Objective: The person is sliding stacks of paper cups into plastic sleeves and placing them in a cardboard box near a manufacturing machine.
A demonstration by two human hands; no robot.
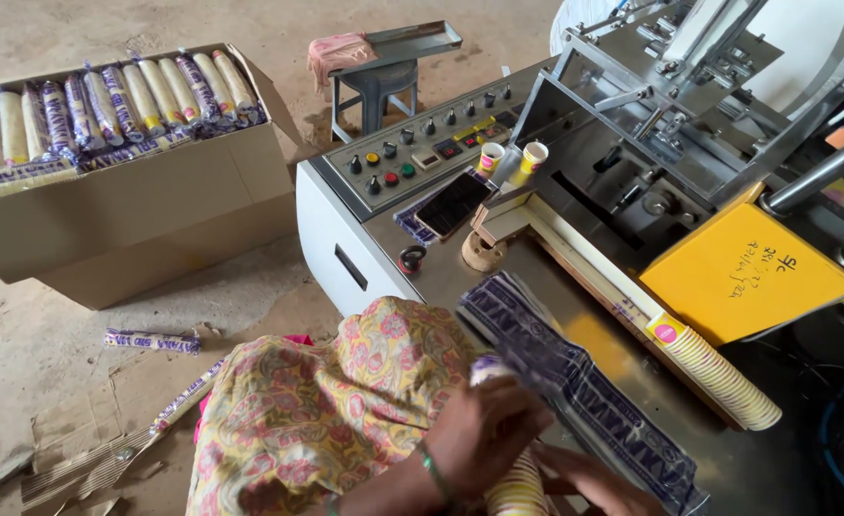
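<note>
While you look down from above, your left hand (484, 435) sits at the bottom centre of the frame, a green bangle on its wrist, fingers curled over the top of a stack of paper cups (516, 478) with yellow and pink stripes. That grip is closed around the stack. Your right hand (599, 483) lies just to its right, at the lower edge, touching the stack and the underside of a long purple-and-white printed plastic sleeve (575, 382); you cannot tell how far its fingers are closed, since the sleeve and the stack hide them. The sleeve slants from the centre of the frame down toward the lower right, resting on the steel bench (728, 459) of the machine. Your floral yellow and pink garment (326, 401) fills the lower middle.

Further right, a second stack of cups (718, 373) lies on its side along a wooden channel (575, 248), next to a yellow cardboard sheet (742, 272). Near the centre, a dark phone (451, 204) rests beside the control panel (412, 153) with its knobs and coloured buttons, and two small cups (513, 158) stand upright behind it.

On the sandy floor (250, 287) at the left, loose packed sleeves and flattened cardboard lie scattered. At the upper left, an open cardboard box (126, 210) holds rows of packed cup sleeves. A grey stool (379, 81) with a pink cloth stands at the top centre.
</note>
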